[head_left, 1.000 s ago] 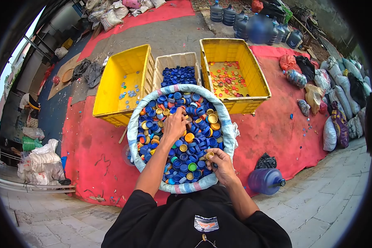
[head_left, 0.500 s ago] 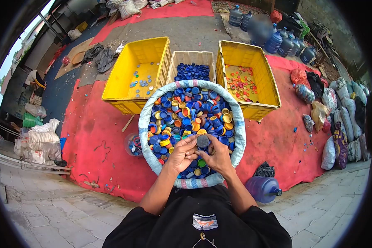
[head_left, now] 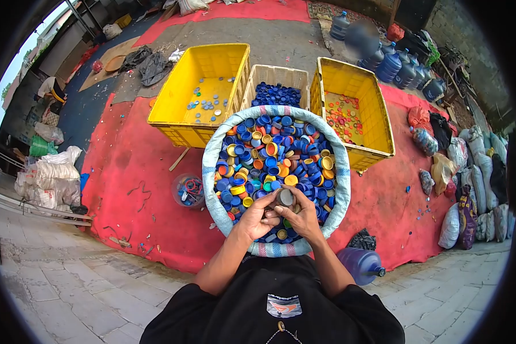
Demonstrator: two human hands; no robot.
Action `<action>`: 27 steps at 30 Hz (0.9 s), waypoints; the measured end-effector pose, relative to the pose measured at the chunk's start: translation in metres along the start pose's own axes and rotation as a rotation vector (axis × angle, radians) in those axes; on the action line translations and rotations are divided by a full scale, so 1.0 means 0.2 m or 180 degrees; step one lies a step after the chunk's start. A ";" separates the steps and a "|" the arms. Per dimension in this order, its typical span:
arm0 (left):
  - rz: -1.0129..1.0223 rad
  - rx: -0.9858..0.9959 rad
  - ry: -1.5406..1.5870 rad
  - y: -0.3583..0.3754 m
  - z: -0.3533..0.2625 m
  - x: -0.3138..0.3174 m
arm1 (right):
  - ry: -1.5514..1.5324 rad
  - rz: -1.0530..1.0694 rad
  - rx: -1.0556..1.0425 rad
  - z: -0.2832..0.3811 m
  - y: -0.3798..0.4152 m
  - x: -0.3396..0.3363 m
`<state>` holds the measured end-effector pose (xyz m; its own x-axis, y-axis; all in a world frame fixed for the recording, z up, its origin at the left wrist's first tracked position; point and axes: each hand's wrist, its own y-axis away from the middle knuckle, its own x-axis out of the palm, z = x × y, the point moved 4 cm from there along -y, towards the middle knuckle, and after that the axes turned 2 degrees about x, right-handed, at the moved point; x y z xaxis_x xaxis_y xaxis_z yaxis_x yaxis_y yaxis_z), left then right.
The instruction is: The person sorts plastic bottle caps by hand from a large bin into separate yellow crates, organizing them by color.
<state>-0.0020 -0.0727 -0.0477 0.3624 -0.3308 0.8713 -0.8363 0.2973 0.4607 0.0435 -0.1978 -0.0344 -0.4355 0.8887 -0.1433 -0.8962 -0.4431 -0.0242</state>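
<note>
My left hand and my right hand meet over the near part of a round tub with a pale blue cloth rim. Between their fingertips they pinch a grey bottle cap, its round face turned up. The fingers partly hide its edge. Beneath and beyond my hands, a heap of loose bottle caps fills the tub, mostly blue, with yellow, orange and some green ones mixed in.
Behind the tub stand a left yellow crate with grey caps, a whitish crate with blue caps, and a right yellow crate with red and orange caps. A water jug lies at right; a clear bucket sits at left.
My view has shifted a little, so the tub and crates appear further right. The grey cap is tilted differently between my fingers, and its face looks lighter. Both hands still grip it.
</note>
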 end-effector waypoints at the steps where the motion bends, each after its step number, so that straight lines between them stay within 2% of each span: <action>1: 0.0057 0.0015 0.0008 -0.02 0.00 -0.02 | -0.0456 -0.0142 0.0057 0.00 0.01 0.00; 2: 0.0118 0.0031 0.0012 -0.04 -0.01 -0.04 | -0.0911 -0.0289 0.0108 0.01 0.01 0.00; 3: 0.0073 0.0169 -0.0186 -0.04 -0.03 -0.04 | -0.1439 -0.0250 0.0710 0.00 0.03 -0.02; 6: -0.0953 0.1062 -0.1316 0.03 -0.10 0.07 | -0.2317 -0.0592 0.0896 0.00 0.03 -0.09; 7: -0.0971 0.1443 -0.1704 0.04 -0.13 0.05 | -0.2024 -0.0679 0.0898 0.02 0.04 -0.13; 8: -0.1036 0.1513 -0.1937 0.03 -0.16 0.01 | -0.1595 -0.0679 0.0745 0.04 0.04 -0.14; 10: -0.0948 0.1282 -0.2015 0.04 -0.18 0.07 | -0.0740 -0.0701 0.0444 0.08 0.05 -0.16; 12: -0.0533 0.0862 -0.2354 0.04 -0.11 0.14 | -0.0215 -0.0415 0.0458 0.11 0.09 -0.15; 14: -0.0142 0.0644 -0.2239 0.02 -0.02 0.16 | 0.0525 -0.0105 0.0214 0.20 0.09 -0.12; 16: 0.0033 0.0409 -0.2276 -0.02 0.04 0.15 | 0.0565 -0.0218 0.0212 0.18 0.10 -0.11; 18: -0.0097 0.0424 -0.1961 -0.05 0.06 0.16 | 0.0251 -0.0271 0.0416 0.13 0.12 -0.12; 20: -0.0286 0.0297 -0.1342 -0.06 0.08 0.17 | -0.1269 -0.0316 0.0915 0.12 0.15 -0.16; 21: -0.0125 0.0205 -0.1093 -0.07 0.07 0.16 | -0.2038 -0.0327 0.1150 0.10 0.16 -0.17; 24: 0.0039 0.0110 -0.0861 -0.13 0.09 0.18 | -0.3605 -0.0391 0.1175 0.07 0.18 -0.26; 27: 0.0064 0.0043 -0.0660 -0.17 0.12 0.31 | -0.4010 -0.0449 0.1080 0.05 0.19 -0.34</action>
<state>0.0387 -0.1251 -0.0140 0.2541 -0.5027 0.8263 -0.8484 0.2942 0.4400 0.0387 -0.2731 -0.0152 0.0485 0.5062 0.8611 -0.8364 -0.4506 0.3120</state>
